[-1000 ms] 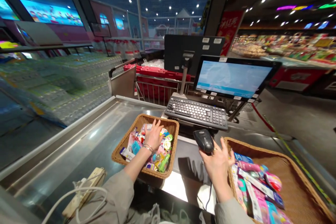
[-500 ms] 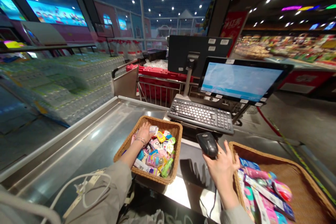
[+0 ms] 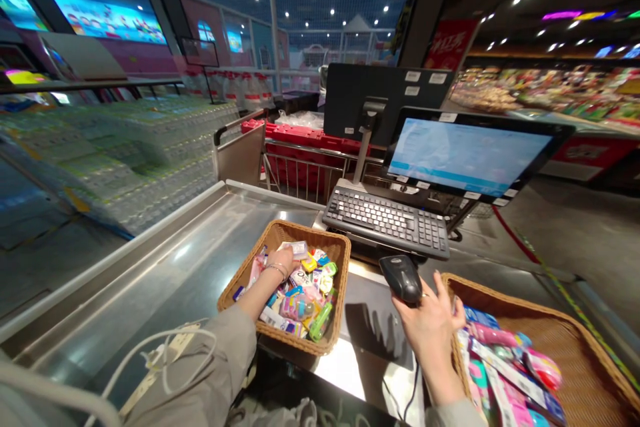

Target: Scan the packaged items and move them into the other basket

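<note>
My left hand (image 3: 283,260) reaches into the left wicker basket (image 3: 345,280), fingers closed at a small clear-and-white packet (image 3: 299,250) near the far side. Around it lie small colourful packages, among them a pink-and-blue bottle-shaped item (image 3: 296,307), a green item (image 3: 321,321) and a yellow one (image 3: 309,262). My right hand (image 3: 433,320) grips a black handheld barcode scanner (image 3: 401,278) by its handle, its head tilted toward the left basket. The scanner's cable hangs below the hand. Part of my left fingers is hidden by the packet and wrist.
A second wicker basket (image 3: 590,340) at the right holds pink and blue packages. Behind stand a keyboard (image 3: 385,220), a lit screen (image 3: 465,155) and a dark monitor back (image 3: 345,103). A metal counter (image 3: 200,233) stretches left; a white cable (image 3: 163,353) lies near my left sleeve.
My left hand has drawn in its fingers at the packet, which has shifted slightly right. My right hand still holds the scanner, nearly in place. The view has moved slightly.
</note>
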